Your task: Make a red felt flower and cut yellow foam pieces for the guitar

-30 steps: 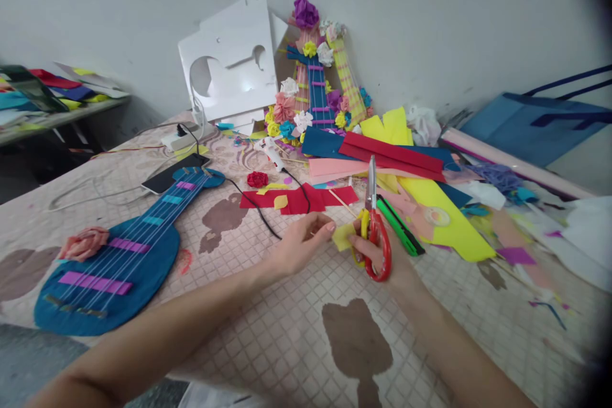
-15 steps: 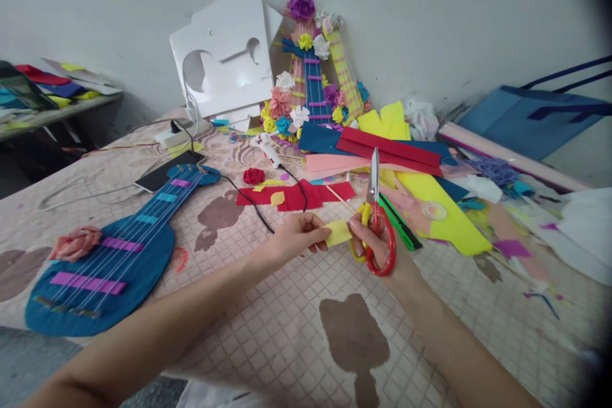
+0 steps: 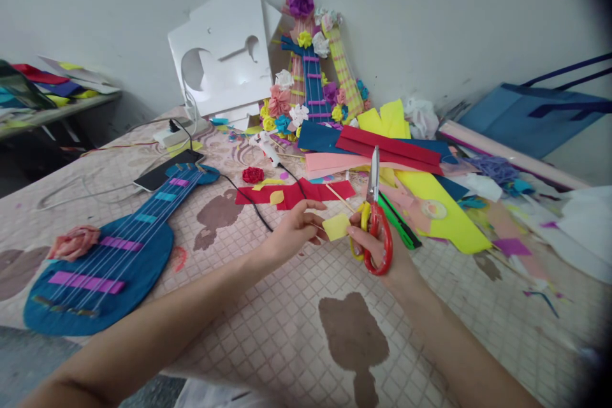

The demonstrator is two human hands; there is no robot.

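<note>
My right hand (image 3: pixel 375 248) has the red-and-yellow-handled scissors (image 3: pixel 373 178) hooked in its palm, their blades closed and pointing up and away from me. Its thumb and finger also pinch the right edge of a small square of yellow paper (image 3: pixel 336 227). At the paper's left edge is my left hand (image 3: pixel 300 226), fingers apart and the index finger lifted clear; some fingertips are close to or touching the paper. Just beyond lie red paper strips (image 3: pixel 310 194) with a small yellow petal-shaped piece (image 3: pixel 276 197) on them, and a red paper rose (image 3: pixel 253 174).
A blue toy guitar (image 3: pixel 138 236) with a pink flower lies left. Behind are a glue gun (image 3: pixel 265 148) with its black cord, a phone (image 3: pixel 168 169) and flower-decorated guitars (image 3: pixel 310 76). A green box cutter (image 3: pixel 399 220) and coloured paper strips (image 3: pixel 389 150) lie right.
My left fingers have loosened and spread from the yellow paper, the index finger rising. The paper has tilted and shows more of its face. The scissors stay in my right hand.
</note>
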